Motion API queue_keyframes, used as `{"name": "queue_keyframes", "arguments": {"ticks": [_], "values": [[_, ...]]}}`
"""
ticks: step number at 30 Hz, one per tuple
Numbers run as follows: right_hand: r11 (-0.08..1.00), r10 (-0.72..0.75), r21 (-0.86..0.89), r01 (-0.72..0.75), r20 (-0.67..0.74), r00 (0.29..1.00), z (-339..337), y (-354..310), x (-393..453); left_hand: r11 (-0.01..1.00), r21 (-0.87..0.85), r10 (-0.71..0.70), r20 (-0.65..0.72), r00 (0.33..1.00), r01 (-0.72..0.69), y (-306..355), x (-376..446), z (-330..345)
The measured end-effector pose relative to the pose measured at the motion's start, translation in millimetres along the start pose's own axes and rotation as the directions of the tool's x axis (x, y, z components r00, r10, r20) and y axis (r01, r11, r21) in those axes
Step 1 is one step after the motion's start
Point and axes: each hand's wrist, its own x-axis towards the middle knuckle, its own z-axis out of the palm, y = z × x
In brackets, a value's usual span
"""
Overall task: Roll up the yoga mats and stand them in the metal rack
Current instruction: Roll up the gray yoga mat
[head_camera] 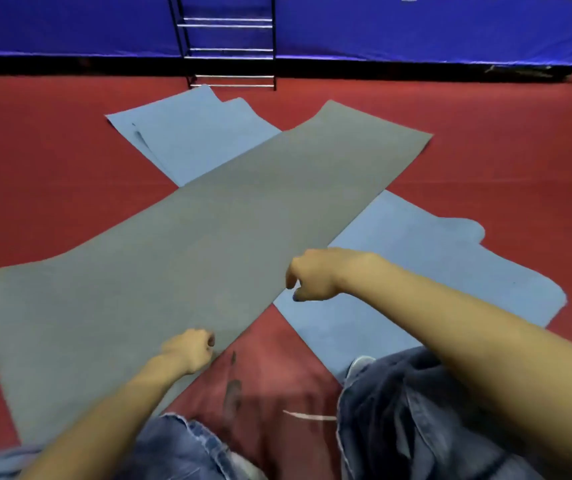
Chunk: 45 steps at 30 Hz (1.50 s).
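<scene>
A grey yoga mat (187, 244) lies flat and diagonal on the red floor, crossing over a light blue mat (412, 271) whose far end (187, 136) shows beyond it. My left hand (191, 348) grips the grey mat's near long edge with curled fingers. My right hand (312, 275) pinches the same edge further up, where it overlaps the blue mat. The metal rack (231, 50) stands at the back against the blue wall, with nothing in it.
A blue padded barrier (416, 26) runs along the far side. My knees in jeans (416, 417) are at the bottom. Dark scuff marks (232, 386) and a white line stain the red floor between my legs.
</scene>
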Motion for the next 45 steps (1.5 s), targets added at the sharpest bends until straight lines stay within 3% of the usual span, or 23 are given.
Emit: {"name": "queue_keyframes", "arguments": {"ticks": [4,7,11,16,21,24,27,34,39,45], "values": [[0.998,-0.044,0.054,0.039,0.077,0.996,-2.3,1.6,8.3,0.993,0.015,-0.121,0.14,0.983,0.12,-28.1,36.9,50.6],[0.996,0.014,-0.095,-0.004,0.106,0.994,10.1,9.5,13.9,0.97,0.038,-0.243,0.158,0.957,0.24,-49.8,71.1,84.4],[0.98,0.122,-0.186,-0.068,0.296,0.947,23.3,19.9,16.2,0.932,0.002,-0.357,0.176,0.917,0.362,-40.8,73.6,86.1],[0.978,0.104,-0.202,-0.049,0.275,0.956,36.5,23.0,20.5,0.914,-0.02,-0.392,0.214,0.894,0.406,-55.7,103.0,105.4],[0.982,0.084,-0.184,-0.028,0.302,0.949,44.2,24.8,22.7,0.951,0.01,-0.302,0.238,0.923,0.309,-112.9,194.3,170.7],[0.979,0.077,-0.202,-0.021,0.27,0.96,46.0,25.3,26.1,0.932,-0.003,-0.353,0.217,0.91,0.362,-67.3,130.0,110.6],[0.98,0.05,-0.2,-0.001,0.243,0.969,49.2,25.5,28.3,0.913,0.032,-0.4,0.258,0.879,0.407,-63.5,119.1,111.4],[0.976,0.015,-0.212,0.04,0.252,0.968,58.2,27.3,20.9,0.942,0.265,-0.242,0.109,0.964,0.207,-73.5,104.8,114.3],[0.973,0.026,-0.227,0.029,0.238,0.971,56.6,30.9,22.2,0.915,0.24,-0.356,0.105,0.929,0.324,-79.1,99.3,115.2],[0.972,0.01,-0.23,0.049,0.247,0.969,58.5,33.0,20.3,0.943,0.246,-0.269,0.157,0.95,0.226,-85.0,98.4,122.6]]}}
